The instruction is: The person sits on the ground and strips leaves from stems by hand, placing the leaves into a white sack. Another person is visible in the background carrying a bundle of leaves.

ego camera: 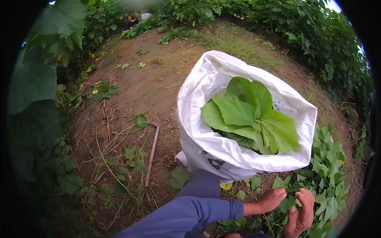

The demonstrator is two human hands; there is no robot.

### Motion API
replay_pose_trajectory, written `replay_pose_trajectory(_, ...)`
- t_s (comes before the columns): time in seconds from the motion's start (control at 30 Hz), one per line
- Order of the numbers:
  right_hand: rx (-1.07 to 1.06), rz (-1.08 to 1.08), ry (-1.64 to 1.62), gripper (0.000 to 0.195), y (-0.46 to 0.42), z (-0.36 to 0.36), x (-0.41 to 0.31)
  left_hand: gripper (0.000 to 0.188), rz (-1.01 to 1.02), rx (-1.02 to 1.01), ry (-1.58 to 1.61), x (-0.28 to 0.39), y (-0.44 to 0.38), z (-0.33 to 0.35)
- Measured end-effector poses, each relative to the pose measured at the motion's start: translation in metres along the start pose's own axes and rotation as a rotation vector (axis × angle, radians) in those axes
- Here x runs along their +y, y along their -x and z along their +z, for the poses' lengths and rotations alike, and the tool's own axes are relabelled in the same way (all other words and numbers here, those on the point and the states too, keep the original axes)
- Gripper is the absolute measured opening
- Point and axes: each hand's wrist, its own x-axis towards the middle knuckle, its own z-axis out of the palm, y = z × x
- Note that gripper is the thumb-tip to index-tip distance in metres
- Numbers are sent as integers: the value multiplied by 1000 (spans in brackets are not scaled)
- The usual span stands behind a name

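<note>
A white woven plastic sack (193, 119) stands before me, its mouth wide and its rim folded out, with large green leaves (241, 110) inside. Below its lower right edge, my left hand (271, 200) comes out of a blue sleeve, fingers bent together near a green leaf (293, 188). To its right is my right hand (301, 212), thumb and fingers curved with a gap between them, fingertips by the same leaf. Whether either hand grips the leaf is hard to tell. Both hands are over a heap of leafy green cuttings (330, 184) right of the sack.
A wooden-handled sickle or small hoe (152, 154) lies on the soil left of the sack, among dry stems and weeds (119, 166). Tall leafy plants (321, 44) border both sides. A person (130, 20) and a white sack (146, 16) are far off at the upper left.
</note>
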Motion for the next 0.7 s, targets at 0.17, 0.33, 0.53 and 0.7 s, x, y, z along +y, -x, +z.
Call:
replay_pose_trajectory(0.17, 20, 809, -292, 23, 99, 10, 61, 22, -44, -3, 118, 14, -9, -12)
replay_pose_trajectory(0.33, -263, 1063, -506, 48, 147, 40, 96, 20, -62, -26, 242, 37, -8, -9)
replay_pose_trajectory(0.53, -533, 990, -578, 32, 157, 57, 107, 17, -121, -118, 346, 51, -4, 2)
replay_pose_trajectory(0.7, -524, 1027, -756, 21, 157, 66, 106, 17, -85, -203, 385, 48, 3, 6)
